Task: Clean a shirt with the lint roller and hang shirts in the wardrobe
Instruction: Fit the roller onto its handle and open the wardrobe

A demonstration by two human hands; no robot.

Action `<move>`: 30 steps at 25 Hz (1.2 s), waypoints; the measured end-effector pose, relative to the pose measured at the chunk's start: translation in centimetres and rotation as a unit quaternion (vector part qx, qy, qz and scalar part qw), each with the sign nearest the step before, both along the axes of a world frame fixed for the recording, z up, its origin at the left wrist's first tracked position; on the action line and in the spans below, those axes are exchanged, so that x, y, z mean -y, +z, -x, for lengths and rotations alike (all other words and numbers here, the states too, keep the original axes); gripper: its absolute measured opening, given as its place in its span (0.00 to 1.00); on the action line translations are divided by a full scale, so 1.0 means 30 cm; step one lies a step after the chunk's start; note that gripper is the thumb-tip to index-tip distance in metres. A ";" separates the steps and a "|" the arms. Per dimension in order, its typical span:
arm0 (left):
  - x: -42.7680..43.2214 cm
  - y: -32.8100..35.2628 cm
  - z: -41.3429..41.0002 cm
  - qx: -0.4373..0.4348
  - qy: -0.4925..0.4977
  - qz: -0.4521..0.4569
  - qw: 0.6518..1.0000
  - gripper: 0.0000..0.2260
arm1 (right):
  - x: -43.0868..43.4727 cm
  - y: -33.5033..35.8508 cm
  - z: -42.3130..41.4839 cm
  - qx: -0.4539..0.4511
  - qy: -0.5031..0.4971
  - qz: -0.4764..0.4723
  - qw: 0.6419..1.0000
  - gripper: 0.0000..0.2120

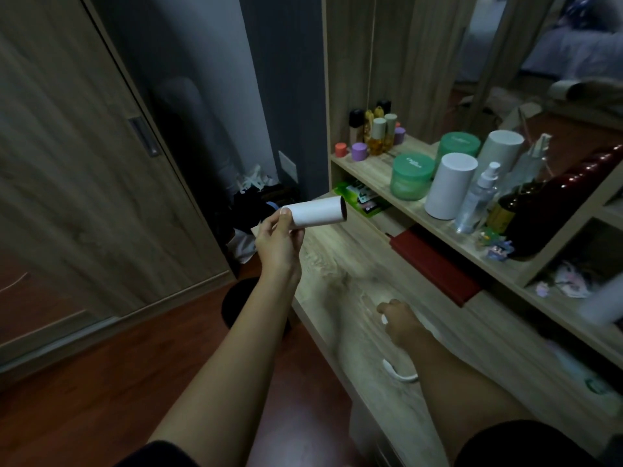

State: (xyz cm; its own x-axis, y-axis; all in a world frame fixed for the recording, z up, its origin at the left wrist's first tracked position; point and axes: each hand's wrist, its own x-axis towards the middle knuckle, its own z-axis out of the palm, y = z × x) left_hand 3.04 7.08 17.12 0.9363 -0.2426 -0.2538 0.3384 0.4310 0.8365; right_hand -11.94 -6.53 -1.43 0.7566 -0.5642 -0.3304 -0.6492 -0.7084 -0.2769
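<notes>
Two bare hands over a wooden dressing table, left hand raised, fingers pinching one end of a white lint roll held level above the tabletop's left end, right hand blurred, curled around a white handle low on the table, wardrobe door at left, green jars on the shelf.

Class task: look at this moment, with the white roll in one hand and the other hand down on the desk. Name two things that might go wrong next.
1. The left hand pinches the white cylindrical lint roll only at one end, so it may slip and fall.
2. The right hand grips the white plastic roller handle on the wooden desk; the view is blurred, so lining up roll and handle might fail.
</notes>
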 end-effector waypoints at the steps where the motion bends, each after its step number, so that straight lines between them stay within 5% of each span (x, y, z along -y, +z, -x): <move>1: 0.005 0.002 0.000 0.001 -0.003 0.000 1.000 0.11 | 0.003 0.027 -0.017 0.062 -0.027 -0.021 0.997 0.18; 3: 0.019 -0.001 -0.005 0.004 -0.011 0.001 1.000 0.10 | 0.007 0.147 -0.067 0.234 -0.102 -0.092 0.962 0.17; 5: 0.032 -0.003 -0.008 0.003 -0.016 0.007 1.000 0.09 | 0.017 0.333 -0.124 0.410 -0.169 -0.147 0.884 0.15; 8: 0.059 0.019 -0.010 -0.005 -0.021 0.024 0.999 0.07 | 0.035 0.619 -0.156 0.547 -0.152 -0.222 0.792 0.17; 13: 0.111 0.097 -0.008 0.016 -0.031 0.069 0.997 0.07 | 0.020 0.819 -0.143 0.547 -0.055 -0.178 0.816 0.18; 26: 0.149 0.171 0.045 0.024 -0.057 0.082 0.995 0.08 | 0.020 0.836 -0.089 0.542 -0.047 -0.140 0.827 0.19; 30: 0.159 0.165 0.074 0.031 -0.032 0.071 0.996 0.12 | -0.005 0.838 -0.096 0.560 -0.078 -0.180 0.805 0.20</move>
State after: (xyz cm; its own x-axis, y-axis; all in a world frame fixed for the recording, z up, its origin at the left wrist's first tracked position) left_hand 0.81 2.32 22.07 0.9308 -0.3310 -0.1551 0.3185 0.5259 0.7887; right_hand -9.06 -6.38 23.71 0.6229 -0.7015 0.3462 0.0777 -0.3849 -0.9197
